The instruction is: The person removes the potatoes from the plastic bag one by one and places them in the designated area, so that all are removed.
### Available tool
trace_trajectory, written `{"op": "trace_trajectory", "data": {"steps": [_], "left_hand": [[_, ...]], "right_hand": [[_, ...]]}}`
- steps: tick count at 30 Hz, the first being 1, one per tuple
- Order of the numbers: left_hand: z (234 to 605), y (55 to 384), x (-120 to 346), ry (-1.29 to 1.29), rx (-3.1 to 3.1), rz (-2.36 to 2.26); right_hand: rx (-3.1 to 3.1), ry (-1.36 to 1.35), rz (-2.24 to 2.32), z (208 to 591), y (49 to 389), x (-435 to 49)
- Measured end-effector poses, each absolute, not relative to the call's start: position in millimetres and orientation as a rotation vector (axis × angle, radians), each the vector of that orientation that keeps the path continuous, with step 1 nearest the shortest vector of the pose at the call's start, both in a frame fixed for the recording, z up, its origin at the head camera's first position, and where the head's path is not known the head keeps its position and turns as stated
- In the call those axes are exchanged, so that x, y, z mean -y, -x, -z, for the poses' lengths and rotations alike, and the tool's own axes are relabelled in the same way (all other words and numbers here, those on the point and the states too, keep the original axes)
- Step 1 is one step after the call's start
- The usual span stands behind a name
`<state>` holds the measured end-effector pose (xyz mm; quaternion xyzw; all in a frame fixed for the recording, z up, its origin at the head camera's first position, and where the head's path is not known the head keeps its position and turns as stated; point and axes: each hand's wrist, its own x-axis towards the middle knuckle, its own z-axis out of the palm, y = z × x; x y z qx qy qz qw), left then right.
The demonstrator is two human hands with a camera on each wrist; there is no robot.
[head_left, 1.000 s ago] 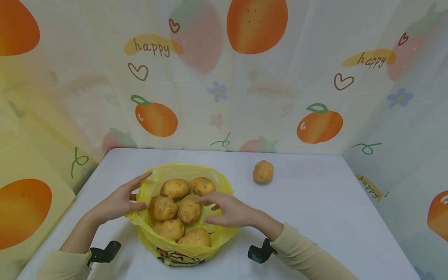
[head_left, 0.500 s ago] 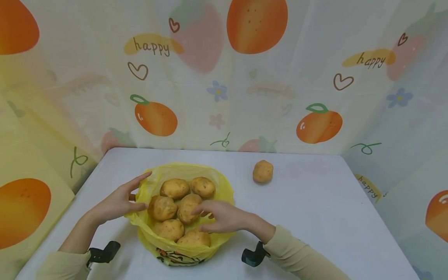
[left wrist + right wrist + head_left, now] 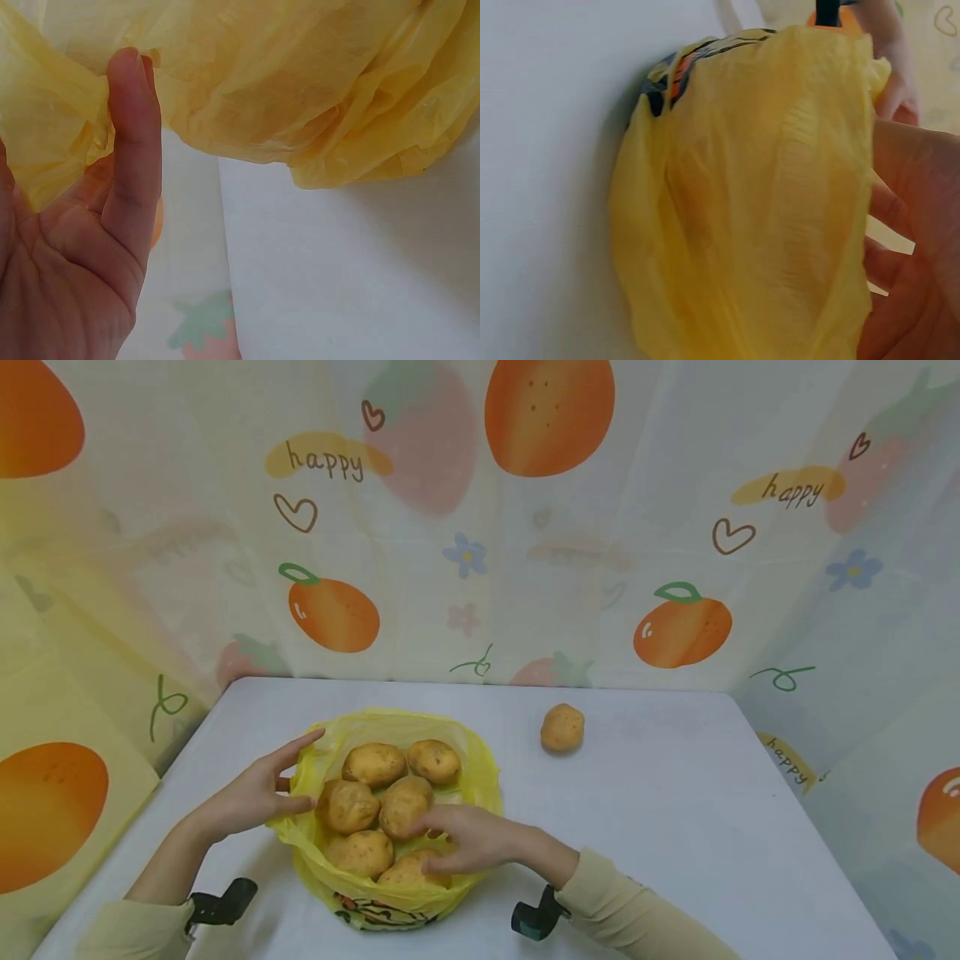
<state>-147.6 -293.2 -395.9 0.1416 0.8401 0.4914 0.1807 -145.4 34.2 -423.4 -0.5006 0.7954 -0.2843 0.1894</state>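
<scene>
In the head view a yellow plastic bag [image 3: 480, 752] stands with its mouth wide, several potatoes [image 3: 375, 765] inside. My left hand [image 3: 251, 793] holds the bag's left rim, the film between thumb and fingers; the left wrist view shows yellow film [image 3: 56, 131] running into the palm. Reaching over the right rim, my right hand [image 3: 480, 839] has its fingers spread and loosely bent inside the bag. Its fingertips lie by the middle potato [image 3: 401, 802], and the thumb is over the front potato [image 3: 405, 870]; contact cannot be made out. The bag wall [image 3: 757, 195] hides those fingertips in the right wrist view.
One loose potato [image 3: 562, 728] lies on the white table [image 3: 660, 793], behind and to the right of the bag. A fruit-printed curtain [image 3: 547, 602] hangs behind the table's back edge. Each wrist carries a small black camera.
My right hand has moved left and toward the near side, lower into the bag, from beside the middle potato to over the front one. The left hand and bag stay put.
</scene>
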Motion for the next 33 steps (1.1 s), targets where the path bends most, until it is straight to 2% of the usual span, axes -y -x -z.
{"op": "trace_trajectory", "data": {"steps": [12, 33], "left_hand": [[394.3, 147.5, 292.5, -0.385, -2.377, -1.388], [395.2, 146.5, 292.4, -0.401, -2.358, -1.410]], "right_hand": [[-2.242, 1.454, 0.705, 439.0, 144.2, -30.6], [-2.162, 1.326, 0.621, 442.1, 142.9, -30.9]]}}
